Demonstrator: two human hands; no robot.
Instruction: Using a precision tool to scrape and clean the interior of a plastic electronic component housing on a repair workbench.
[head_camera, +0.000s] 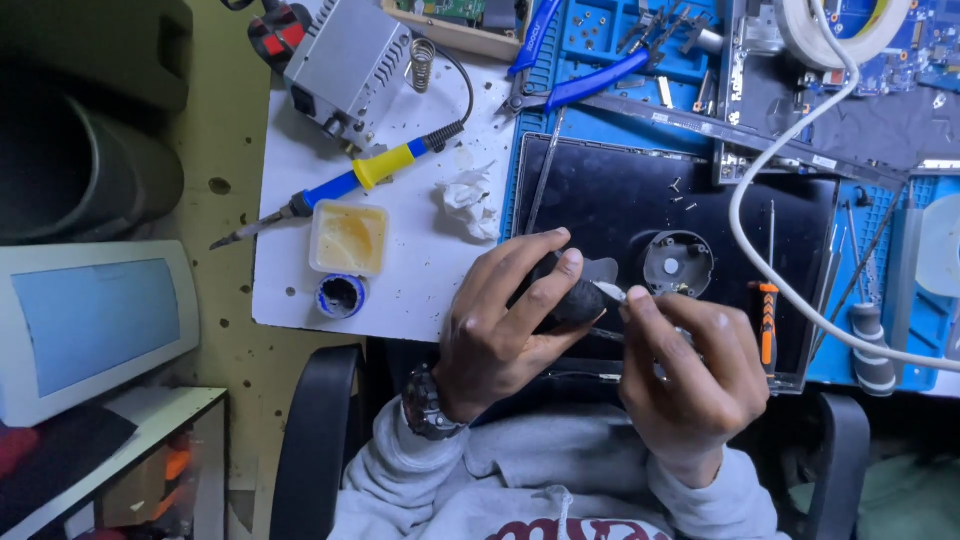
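Observation:
My left hand (500, 325) is wrapped around a small black rounded object (577, 303), holding it in front of my chest. My right hand (690, 370) pinches a small pale piece (612, 292) at that object's right end, fingertips touching it. Both hands hover above a black laptop shell (600, 190) lying on the blue work mat. A round grey fan-like part (677, 264) rests on the shell just beyond my right hand. What sits inside my right palm is hidden.
A blue-and-yellow soldering iron (350, 180), a flux tub (348, 238), a small round tin (341, 296) and crumpled tissue (465, 200) lie on a white board. Blue pliers (590, 85), an orange screwdriver (766, 320) and a white cable (790, 150) lie around.

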